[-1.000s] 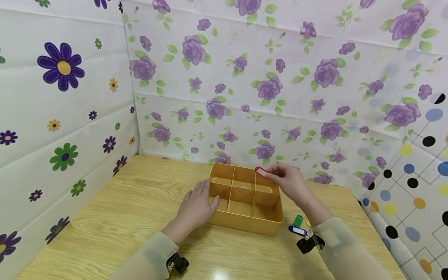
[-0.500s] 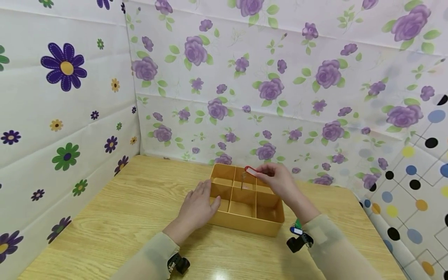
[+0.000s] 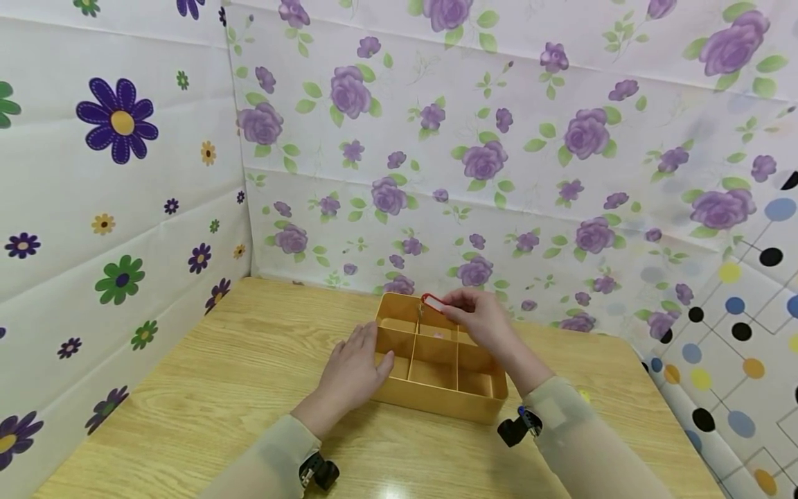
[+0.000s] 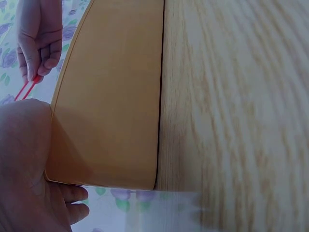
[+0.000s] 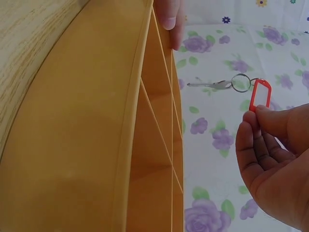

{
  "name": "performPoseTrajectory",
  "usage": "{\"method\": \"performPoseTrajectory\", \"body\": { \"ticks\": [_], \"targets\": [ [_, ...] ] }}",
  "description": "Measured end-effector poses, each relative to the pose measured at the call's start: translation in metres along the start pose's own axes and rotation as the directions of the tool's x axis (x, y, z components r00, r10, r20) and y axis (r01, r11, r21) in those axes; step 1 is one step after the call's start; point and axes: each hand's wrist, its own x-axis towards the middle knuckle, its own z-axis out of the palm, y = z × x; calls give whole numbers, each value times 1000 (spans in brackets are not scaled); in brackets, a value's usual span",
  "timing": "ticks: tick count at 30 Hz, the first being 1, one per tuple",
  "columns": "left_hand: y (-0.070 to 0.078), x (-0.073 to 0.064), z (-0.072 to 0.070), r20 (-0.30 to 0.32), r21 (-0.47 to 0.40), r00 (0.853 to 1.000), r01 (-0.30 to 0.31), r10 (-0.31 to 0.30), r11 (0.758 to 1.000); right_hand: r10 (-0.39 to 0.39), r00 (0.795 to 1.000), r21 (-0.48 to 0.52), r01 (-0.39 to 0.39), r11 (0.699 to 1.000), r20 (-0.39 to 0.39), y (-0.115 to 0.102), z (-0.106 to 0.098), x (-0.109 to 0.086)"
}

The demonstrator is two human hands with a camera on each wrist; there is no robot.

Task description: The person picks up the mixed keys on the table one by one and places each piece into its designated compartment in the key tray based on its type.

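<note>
A yellow-orange divided box stands on the table, its compartments in two rows. My left hand holds its left wall, the thumb on the compartment side and the fingers along the outside. Between thumb and fingertips my right hand pinches a red key tag with a white label. A silver key hangs from the tag's metal ring. The tag is held above the back row, near the divider between the left and middle compartments. A small pale pink patch shows in the back middle compartment.
A bit of yellow shows on the table beside the right sleeve, and a bit of blue at the wrist camera. The sleeve hides other tags there. A floral cloth wall rises behind the table.
My right hand has moved left over the back row with the key and red tag. Its sleeve now covers the green tag and most of the blue one. The left hand stays put.
</note>
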Motion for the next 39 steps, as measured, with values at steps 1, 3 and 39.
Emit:
{"method": "performPoseTrajectory", "body": {
  "ticks": [1, 3, 39],
  "targets": [
    [0, 0, 0, 0, 0, 1000, -1, 1, 1000, 3, 1000, 1, -3, 1000, 0, -1, 1, 1],
    [0, 0, 0, -2, 1, 1000, -1, 1, 1000, 8, 1000, 4, -8, 1000, -3, -2, 4, 3],
    [-1, 0, 1, -8, 6, 1000, -1, 1, 1000, 29, 1000, -21, -28, 999, 10, 12, 34, 28]
  ]
}}
